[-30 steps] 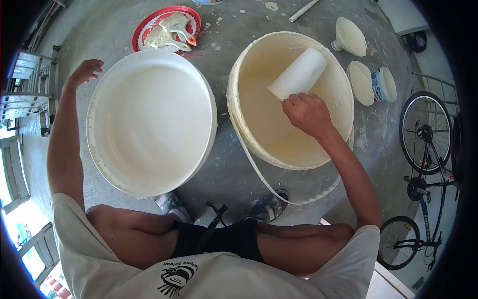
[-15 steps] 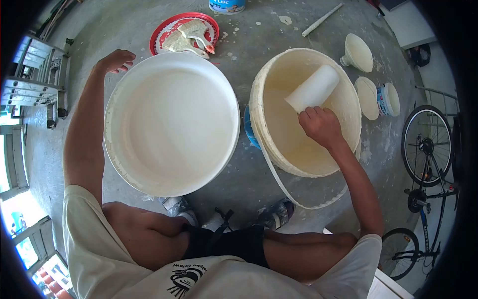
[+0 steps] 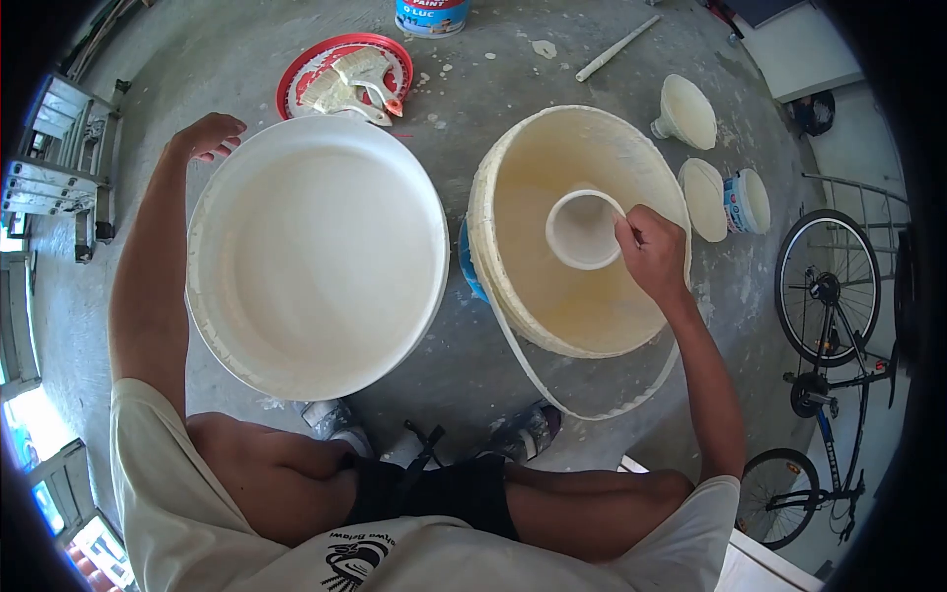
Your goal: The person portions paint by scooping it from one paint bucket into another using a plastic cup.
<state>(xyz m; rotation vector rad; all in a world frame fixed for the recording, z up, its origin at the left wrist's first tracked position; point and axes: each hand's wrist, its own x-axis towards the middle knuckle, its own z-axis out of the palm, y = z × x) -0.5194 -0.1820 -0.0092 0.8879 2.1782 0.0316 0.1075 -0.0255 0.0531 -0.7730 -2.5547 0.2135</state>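
Observation:
My right hand point(image 3: 654, 252) grips the rim of a white cylindrical cup point(image 3: 582, 232) inside a large, paint-crusted bucket point(image 3: 483, 237). The cup's round mouth faces up towards me; its lower body is hidden. Pale cream residue coats the bucket's inner wall, and its handle point(image 3: 582, 409) hangs down on my side. To the left stands a wide white tub point(image 3: 316, 370) with a whitish interior. Just off that tub's upper-left rim is my left hand point(image 3: 209, 136), its fingers loosely apart with nothing seen in them.
Two paintbrushes point(image 3: 350, 84) lie on a red lid point(image 3: 286, 89) beyond the tub. A blue paint can point(image 3: 432, 18) and a stick point(image 3: 619, 47) are farther off. On the right are a funnel point(image 3: 686, 111), a small tub point(image 3: 753, 200) and a bicycle point(image 3: 827, 385); a ladder point(image 3: 69, 163) is left.
The cup has gone from tilted on its side to mouth-up, lower in the bucket, still in my right hand. The whole view has shifted slightly.

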